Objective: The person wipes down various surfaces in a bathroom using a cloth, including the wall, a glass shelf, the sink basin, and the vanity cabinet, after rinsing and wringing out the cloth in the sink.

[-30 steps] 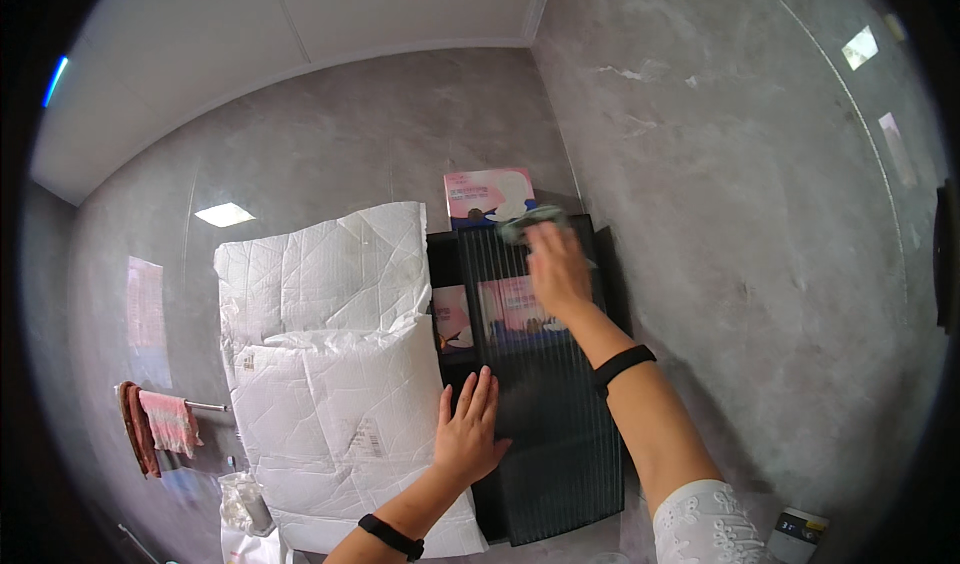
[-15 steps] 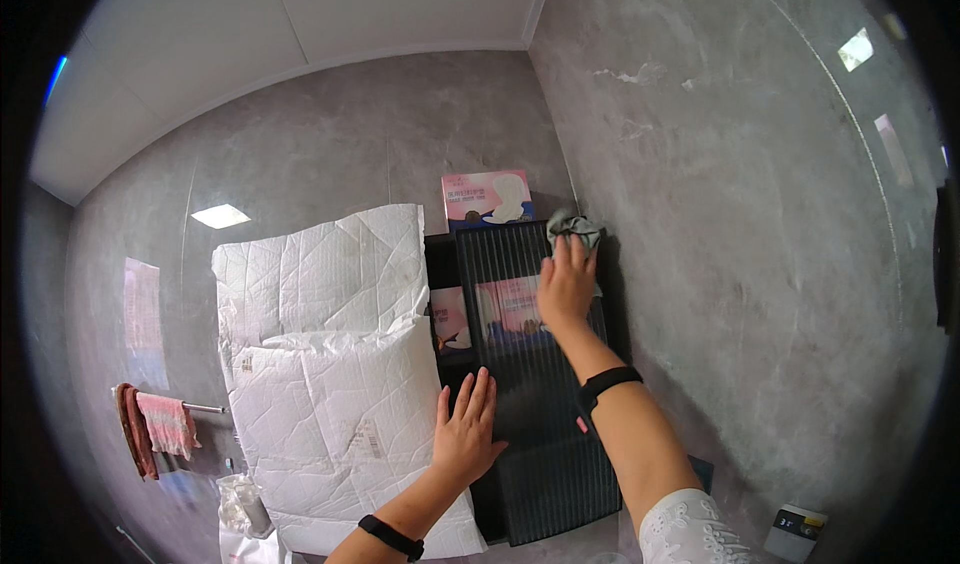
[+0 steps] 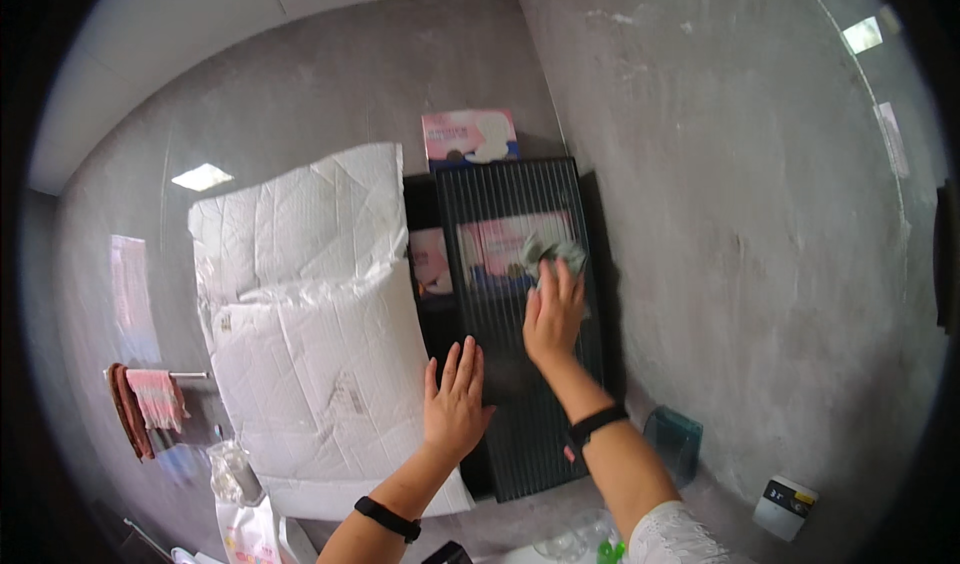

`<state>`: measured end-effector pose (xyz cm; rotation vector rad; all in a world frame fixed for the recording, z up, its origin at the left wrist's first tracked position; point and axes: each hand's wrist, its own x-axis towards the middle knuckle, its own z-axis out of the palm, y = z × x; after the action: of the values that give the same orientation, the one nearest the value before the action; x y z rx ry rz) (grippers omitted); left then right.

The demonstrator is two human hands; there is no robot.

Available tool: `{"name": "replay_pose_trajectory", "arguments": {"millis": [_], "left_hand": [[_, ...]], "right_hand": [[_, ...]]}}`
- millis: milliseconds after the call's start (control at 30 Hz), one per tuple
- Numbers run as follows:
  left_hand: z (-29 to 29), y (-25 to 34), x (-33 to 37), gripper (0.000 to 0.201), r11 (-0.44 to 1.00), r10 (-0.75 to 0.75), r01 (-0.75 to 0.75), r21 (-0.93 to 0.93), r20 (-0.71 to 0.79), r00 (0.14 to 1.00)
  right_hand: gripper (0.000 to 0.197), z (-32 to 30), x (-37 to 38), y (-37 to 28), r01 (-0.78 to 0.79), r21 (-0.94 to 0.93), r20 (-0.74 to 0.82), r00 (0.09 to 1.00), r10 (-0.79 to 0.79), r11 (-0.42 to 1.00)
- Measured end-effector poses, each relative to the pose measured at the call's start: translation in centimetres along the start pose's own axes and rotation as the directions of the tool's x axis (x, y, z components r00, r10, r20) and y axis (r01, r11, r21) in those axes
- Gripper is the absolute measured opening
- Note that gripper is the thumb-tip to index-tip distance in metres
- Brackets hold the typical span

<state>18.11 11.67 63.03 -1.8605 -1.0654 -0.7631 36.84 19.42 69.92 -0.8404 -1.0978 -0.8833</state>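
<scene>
White bagged pillows (image 3: 310, 334) crowd left of ribbed dark cabinet door (image 3: 520, 384); grey wall (image 3: 740, 214) close right; door's lower panel bare.

Black bands on both wrists (right sleeve white lace).

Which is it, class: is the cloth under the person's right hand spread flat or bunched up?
Bunched up. The grey-green cloth shows as a crumpled wad at the fingertips of the right hand, pressed on the dark ribbed glass panel.
</scene>
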Motion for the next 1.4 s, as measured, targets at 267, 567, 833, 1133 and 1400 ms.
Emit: {"name": "replay_pose_trajectory", "arguments": {"millis": [267,567,833,1133,1400], "left_hand": [[2.1,2.1,-5.9,0.095,0.998,-0.017,0.024,-0.051,0.134,0.991],[1.1,5.1,-14.6,0.097,0.949,-0.155,0.223,-0.224,0.284,0.946],[1.6,6.3,-20.3,0.095,0.947,-0.035,0.158,-0.280,0.399,0.916],[2.5,7.5,-22.7,0.093,0.942,0.032,0.122,-0.312,0.445,0.895],[2.2,7.7,-21.9,0.091,0.927,0.032,0.128,-0.354,0.412,0.910]], "right_hand": [[0.044,-3.5,-9.6,-1.1,0.296,0.176,0.476,0.809,-0.344,0.939],[0.044,-5.2,-23.5,-3.1,0.185,0.202,0.421,0.870,-0.256,0.962],[0.045,-6.7,-16.1,3.4,-0.002,-0.035,0.238,0.971,0.010,0.999],[0.052,-11.1,-35.9,1.1,-0.275,-0.211,0.471,0.813,0.344,0.938],[0.040,-8.5,-23.4,4.2,-0.087,-0.036,0.391,0.915,0.094,0.996]]}}
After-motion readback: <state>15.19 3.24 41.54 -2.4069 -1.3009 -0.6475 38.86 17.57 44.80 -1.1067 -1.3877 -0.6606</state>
